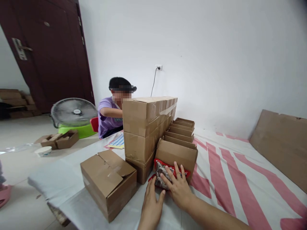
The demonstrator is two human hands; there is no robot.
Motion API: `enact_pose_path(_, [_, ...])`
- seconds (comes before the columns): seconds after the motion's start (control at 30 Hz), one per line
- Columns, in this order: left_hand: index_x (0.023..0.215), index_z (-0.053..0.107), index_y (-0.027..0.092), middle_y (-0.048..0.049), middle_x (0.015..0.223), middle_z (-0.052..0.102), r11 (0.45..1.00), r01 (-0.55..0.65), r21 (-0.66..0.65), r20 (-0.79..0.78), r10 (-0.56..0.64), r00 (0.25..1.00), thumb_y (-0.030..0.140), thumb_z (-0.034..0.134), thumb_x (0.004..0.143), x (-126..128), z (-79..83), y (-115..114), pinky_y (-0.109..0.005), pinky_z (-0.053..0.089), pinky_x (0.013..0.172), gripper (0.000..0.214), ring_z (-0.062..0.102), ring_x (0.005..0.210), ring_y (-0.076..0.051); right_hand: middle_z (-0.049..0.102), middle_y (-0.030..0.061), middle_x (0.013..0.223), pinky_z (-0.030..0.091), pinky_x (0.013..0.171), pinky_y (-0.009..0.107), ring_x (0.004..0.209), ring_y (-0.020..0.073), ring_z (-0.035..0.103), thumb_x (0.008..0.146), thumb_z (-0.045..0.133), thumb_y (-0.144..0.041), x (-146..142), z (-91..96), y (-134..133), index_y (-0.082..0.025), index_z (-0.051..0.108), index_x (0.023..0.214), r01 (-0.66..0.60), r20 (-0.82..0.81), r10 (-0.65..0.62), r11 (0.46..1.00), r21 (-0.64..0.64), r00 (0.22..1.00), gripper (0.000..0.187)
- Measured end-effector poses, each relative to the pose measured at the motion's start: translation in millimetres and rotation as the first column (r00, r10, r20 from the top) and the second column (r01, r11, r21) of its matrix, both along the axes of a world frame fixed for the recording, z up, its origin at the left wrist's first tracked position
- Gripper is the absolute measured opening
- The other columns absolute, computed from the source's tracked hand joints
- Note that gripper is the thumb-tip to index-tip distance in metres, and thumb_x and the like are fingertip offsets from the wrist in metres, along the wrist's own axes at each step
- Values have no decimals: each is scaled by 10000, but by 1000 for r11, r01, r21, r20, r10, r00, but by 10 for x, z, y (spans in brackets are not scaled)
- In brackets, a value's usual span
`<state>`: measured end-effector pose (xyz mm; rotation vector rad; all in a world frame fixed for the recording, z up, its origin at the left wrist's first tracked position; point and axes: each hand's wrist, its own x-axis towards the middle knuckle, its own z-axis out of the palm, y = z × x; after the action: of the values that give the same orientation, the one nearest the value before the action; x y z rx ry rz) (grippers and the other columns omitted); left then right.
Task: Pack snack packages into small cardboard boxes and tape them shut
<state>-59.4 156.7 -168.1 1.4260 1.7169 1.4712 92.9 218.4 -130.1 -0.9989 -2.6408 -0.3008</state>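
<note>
"Packet (pixel 159 169) first: where is it?"

"At 6 o'clock from centre: at least one, red and silver, against the nearest raised-flap box (pixel 177 150). The right hand (pixel 178 187) lies across it, fingers spread. The left hand (pixel 151 199) is at its left end, fingers close together, thumb apart."

"Edges and open room?"

"The table (pixel 59 174) ends at 8 o'clock. Striped cloth (pixel 223 179) lies bare towards 4 o'clock, up to a cardboard sheet (pixel 280 150). Room is tighter at 7 o'clock, where a closed box (pixel 105 179) sits near the left hand."

"Counts?"

"One closed box there; a stack (pixel 135 145) three high at its front; a row of flaps (pixel 181 130) overlapping too much to count. One other person (pixel 109 111) and one fan (pixel 74 111), both towards 9 o'clock."
</note>
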Motion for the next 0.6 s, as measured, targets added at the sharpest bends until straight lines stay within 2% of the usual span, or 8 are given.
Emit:
enact_pose_path(0.1, [1310, 490, 84, -217, 1432, 467, 1000, -8, -5, -4, 8, 1000, 355, 516, 809, 9, 11, -11, -501, 321, 1143, 570, 415, 1364, -326, 100, 5, 1621, 25, 1111, 722, 1457, 442, -19, 883, 588, -372, 32, 47, 105, -399, 197, 1504, 35, 17, -35, 999, 22, 999, 735])
enact_pose_path(0.33, [1214, 577, 107, -194, 1446, 451, 991, 15, -131, -22, -18, 1000, 275, 524, 819, 35, 170, -87, -468, 304, 1159, 432, 386, 1388, -308, 211, 14, 1607, 23, 1137, 661, 1466, 414, 42, 827, 660, -349, 103, 128, 373, -387, 295, 1479, 103, 44, -108, 990, 97, 993, 747])
enact_pose_path(0.43, [1174, 603, 121, -179, 1425, 480, 991, 28, -130, -12, -30, 999, 269, 537, 814, 39, 208, -120, -451, 316, 1153, 394, 410, 1373, -296, 232, 9, 1603, 14, 1143, 641, 1468, 405, 54, 802, 680, -307, 103, 151, 497, -392, 312, 1471, 144, 60, -151, 983, 113, 987, 768])
enact_pose_path(0.6, [1128, 621, 120, -168, 1296, 588, 991, 81, -104, 2, -81, 997, 266, 553, 792, 44, 288, -186, -434, 368, 1107, 372, 517, 1267, -279, 255, 23, 1598, -27, 1140, 631, 1465, 416, 25, 764, 699, -351, 79, 185, 611, -362, 363, 1458, 162, 84, -170, 982, 97, 982, 772])
